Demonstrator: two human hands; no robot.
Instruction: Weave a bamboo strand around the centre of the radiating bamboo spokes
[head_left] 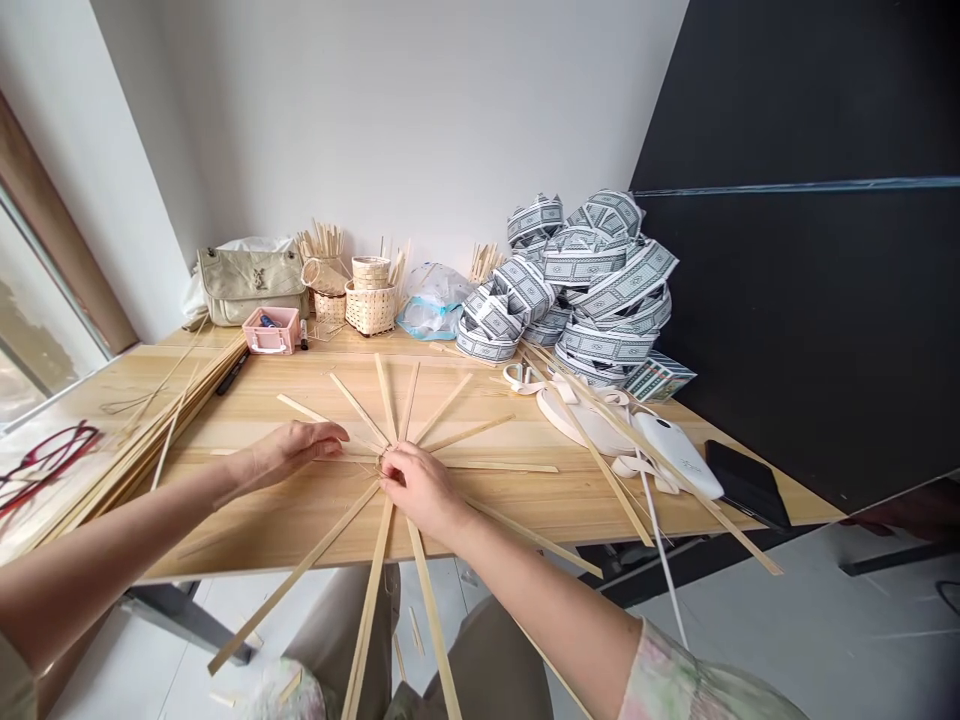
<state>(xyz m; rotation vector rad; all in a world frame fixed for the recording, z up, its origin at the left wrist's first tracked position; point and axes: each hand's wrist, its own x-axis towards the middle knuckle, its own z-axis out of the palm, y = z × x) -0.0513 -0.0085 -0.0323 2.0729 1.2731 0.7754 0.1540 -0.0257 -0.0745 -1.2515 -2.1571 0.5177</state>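
Observation:
Several pale flat bamboo strips (pixel 384 395) cross at one hub and spread like spokes, some reaching past the table's front edge. My right hand (pixel 420 488) is closed at the hub, its fingertips pinching the bamboo strips and covering part of the crossing. A thin strand is wound around the hub beside these fingertips. To the left, my left hand (pixel 296 448) hovers by the left-hand spokes, thumb and fingers drawn together. Whatever lies between its fingertips is too small to make out.
Long strips (pixel 161 425) lie bundled at left near red glasses (pixel 49 455). Behind stand a beige bag (pixel 251 285), pink basket (pixel 271 332) and woven baskets (pixel 370 305). Patterned band rolls (pixel 600 280), scissors (pixel 523 378), a white device (pixel 675 450) and black phone (pixel 746 483) are right.

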